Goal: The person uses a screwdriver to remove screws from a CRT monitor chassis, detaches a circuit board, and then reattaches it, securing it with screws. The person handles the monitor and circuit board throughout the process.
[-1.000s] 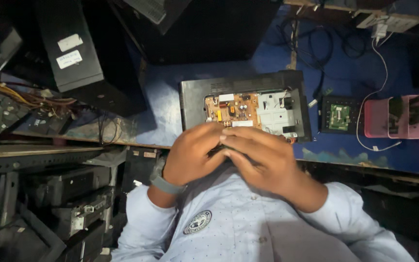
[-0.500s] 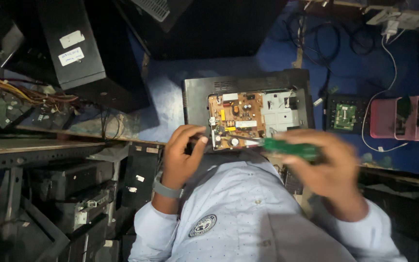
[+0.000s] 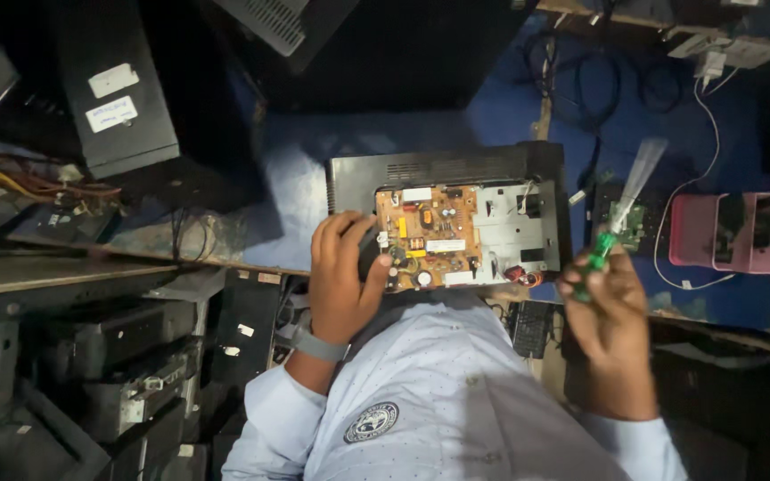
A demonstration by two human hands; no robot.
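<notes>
A black device with its cover off (image 3: pixel 456 169) lies on the blue table, showing an orange circuit board (image 3: pixel 425 236) beside a grey metal plate (image 3: pixel 514 236). My left hand (image 3: pixel 342 272) grips the device's near left corner, fingers over the board's edge. My right hand (image 3: pixel 608 307) is off to the right of the device and holds a green-handled screwdriver (image 3: pixel 612 232), whose shaft is blurred and points up and away.
A small green circuit board (image 3: pixel 630 223) and a pink tray (image 3: pixel 728 232) with dark items lie right of the device. White and black cables (image 3: pixel 697 134) run across the blue table. Black cases (image 3: pixel 113 98) and stacked equipment (image 3: pixel 91 374) crowd the left side.
My hands, earlier clasped together in front of the device, have parted. The left moved onto the device's corner; the right swung out to the right with the screwdriver.
</notes>
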